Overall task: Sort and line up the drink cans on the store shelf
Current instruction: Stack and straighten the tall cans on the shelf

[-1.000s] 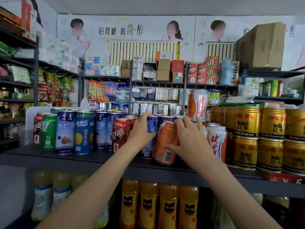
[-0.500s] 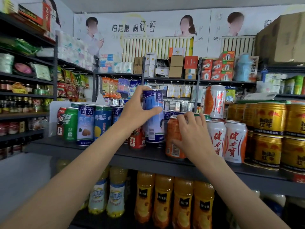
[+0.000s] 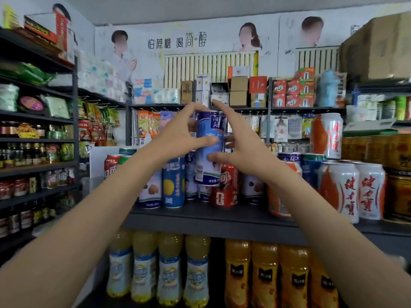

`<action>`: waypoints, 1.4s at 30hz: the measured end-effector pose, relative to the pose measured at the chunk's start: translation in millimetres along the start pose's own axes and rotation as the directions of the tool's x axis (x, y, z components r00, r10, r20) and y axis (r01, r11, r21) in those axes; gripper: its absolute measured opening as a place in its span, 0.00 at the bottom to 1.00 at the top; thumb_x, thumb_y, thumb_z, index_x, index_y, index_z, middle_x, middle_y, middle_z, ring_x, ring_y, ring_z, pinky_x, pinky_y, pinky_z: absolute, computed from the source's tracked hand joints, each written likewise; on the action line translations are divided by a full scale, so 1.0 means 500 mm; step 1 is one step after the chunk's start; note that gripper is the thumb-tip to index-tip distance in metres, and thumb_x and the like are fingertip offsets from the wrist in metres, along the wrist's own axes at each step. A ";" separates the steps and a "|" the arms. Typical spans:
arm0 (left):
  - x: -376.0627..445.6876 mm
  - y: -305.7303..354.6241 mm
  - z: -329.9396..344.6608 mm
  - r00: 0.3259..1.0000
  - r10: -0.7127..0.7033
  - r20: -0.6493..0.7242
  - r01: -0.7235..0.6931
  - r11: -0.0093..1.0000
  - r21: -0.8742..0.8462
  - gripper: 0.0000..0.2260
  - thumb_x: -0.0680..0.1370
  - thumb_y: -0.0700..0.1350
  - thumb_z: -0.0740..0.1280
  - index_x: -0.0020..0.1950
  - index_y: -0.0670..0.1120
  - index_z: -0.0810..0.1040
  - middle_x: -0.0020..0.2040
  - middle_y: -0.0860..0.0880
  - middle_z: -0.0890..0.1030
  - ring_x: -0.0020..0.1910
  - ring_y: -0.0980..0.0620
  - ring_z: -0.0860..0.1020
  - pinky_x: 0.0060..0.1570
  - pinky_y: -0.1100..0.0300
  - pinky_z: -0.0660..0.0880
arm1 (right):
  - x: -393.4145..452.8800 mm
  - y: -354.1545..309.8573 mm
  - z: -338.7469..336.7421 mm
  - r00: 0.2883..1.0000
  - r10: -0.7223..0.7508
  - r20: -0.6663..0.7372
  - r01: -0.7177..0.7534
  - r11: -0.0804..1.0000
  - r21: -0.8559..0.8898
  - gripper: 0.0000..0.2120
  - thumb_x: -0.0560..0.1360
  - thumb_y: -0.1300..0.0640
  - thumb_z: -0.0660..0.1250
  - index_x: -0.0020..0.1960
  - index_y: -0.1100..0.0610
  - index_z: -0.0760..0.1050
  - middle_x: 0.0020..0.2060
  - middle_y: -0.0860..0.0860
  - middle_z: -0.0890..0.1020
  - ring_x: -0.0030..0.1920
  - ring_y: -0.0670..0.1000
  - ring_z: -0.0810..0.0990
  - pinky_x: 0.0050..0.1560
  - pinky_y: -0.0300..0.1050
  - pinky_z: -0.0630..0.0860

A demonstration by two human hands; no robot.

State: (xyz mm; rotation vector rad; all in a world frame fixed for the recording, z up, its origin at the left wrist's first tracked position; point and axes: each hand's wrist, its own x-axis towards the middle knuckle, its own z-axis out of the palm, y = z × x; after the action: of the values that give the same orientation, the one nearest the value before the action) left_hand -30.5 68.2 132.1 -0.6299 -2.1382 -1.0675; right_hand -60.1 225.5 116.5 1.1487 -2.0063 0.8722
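A tall, smooth blue-and-white can (image 3: 210,147), a glossy metal cylinder, is held upright above the dark shelf (image 3: 213,218) and the standing cans. The left hand (image 3: 178,134) curls round its left side, thumb across the front. The right hand (image 3: 240,143) pinches its right side, forefinger stretched over the rim.

My left hand (image 3: 178,138) and right hand (image 3: 239,147) cover the blue can's (image 3: 210,132) sides; its print is blurred. At five o'clock my right forearm hides much of the orange can (image 3: 277,203). At three o'clock the gold cans (image 3: 398,152) run off-frame.
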 end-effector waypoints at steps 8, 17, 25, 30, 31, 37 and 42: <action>0.017 -0.120 -0.045 0.983 0.001 0.184 -0.021 0.994 0.104 0.23 0.71 0.49 0.72 0.61 0.51 0.64 0.59 0.51 0.76 0.56 0.53 0.75 0.54 0.57 0.72 | 0.052 0.017 0.099 0.984 0.176 0.003 -0.174 0.977 -0.125 0.37 0.59 0.56 0.80 0.61 0.48 0.64 0.57 0.49 0.73 0.55 0.51 0.75 0.54 0.50 0.75; 0.039 -0.205 -0.152 0.996 -0.070 0.050 0.064 0.992 0.112 0.12 0.80 0.46 0.58 0.58 0.45 0.77 0.58 0.51 0.78 0.56 0.56 0.74 0.52 0.63 0.67 | 0.063 0.036 0.159 0.931 0.359 0.067 -0.269 0.798 -0.540 0.36 0.63 0.46 0.77 0.62 0.52 0.61 0.58 0.51 0.72 0.58 0.53 0.71 0.61 0.50 0.60; 0.016 -0.240 -0.137 0.995 0.022 0.093 -0.049 0.952 0.302 0.06 0.77 0.48 0.64 0.50 0.50 0.79 0.47 0.58 0.78 0.50 0.58 0.76 0.56 0.60 0.71 | 0.059 0.047 0.171 0.922 0.372 0.110 -0.176 0.653 -0.737 0.39 0.67 0.39 0.70 0.70 0.53 0.57 0.64 0.52 0.64 0.67 0.54 0.63 0.72 0.58 0.48; 0.028 -0.235 -0.093 0.994 0.039 0.098 -0.090 0.800 0.594 0.13 0.75 0.60 0.62 0.50 0.52 0.72 0.43 0.51 0.81 0.47 0.52 0.76 0.64 0.56 0.55 | 0.058 0.044 0.155 0.909 0.370 0.193 -0.093 0.630 -0.771 0.41 0.69 0.46 0.72 0.72 0.54 0.53 0.68 0.48 0.64 0.70 0.52 0.62 0.72 0.61 0.41; 0.031 -0.233 -0.086 0.994 0.032 0.101 -0.089 0.764 0.639 0.14 0.75 0.61 0.62 0.48 0.51 0.69 0.38 0.51 0.78 0.44 0.51 0.75 0.64 0.55 0.55 | 0.058 0.044 0.154 0.911 0.362 0.195 -0.084 0.627 -0.775 0.40 0.69 0.47 0.72 0.72 0.54 0.54 0.67 0.48 0.65 0.70 0.52 0.63 0.72 0.61 0.41; 0.054 -0.232 -0.094 0.988 0.024 0.155 -0.110 0.807 0.581 0.13 0.73 0.61 0.64 0.38 0.56 0.66 0.47 0.54 0.79 0.55 0.53 0.73 0.67 0.54 0.51 | 0.057 0.051 0.150 0.916 0.351 0.195 -0.085 0.643 -0.761 0.41 0.68 0.47 0.72 0.73 0.53 0.54 0.69 0.47 0.64 0.71 0.51 0.59 0.71 0.61 0.43; 0.050 -0.232 -0.102 0.977 0.105 0.187 -0.185 0.854 0.487 0.11 0.73 0.56 0.67 0.36 0.58 0.66 0.49 0.56 0.78 0.55 0.55 0.73 0.68 0.49 0.55 | 0.062 0.053 0.154 0.913 0.355 0.200 -0.088 0.652 -0.753 0.40 0.68 0.47 0.73 0.72 0.52 0.55 0.68 0.47 0.66 0.70 0.52 0.60 0.71 0.64 0.45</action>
State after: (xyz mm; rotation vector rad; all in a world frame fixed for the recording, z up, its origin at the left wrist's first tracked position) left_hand -106.4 -34.9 114.5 -0.6199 -2.3282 -0.3523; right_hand -112.4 160.0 92.3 0.5889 -2.4626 -0.1070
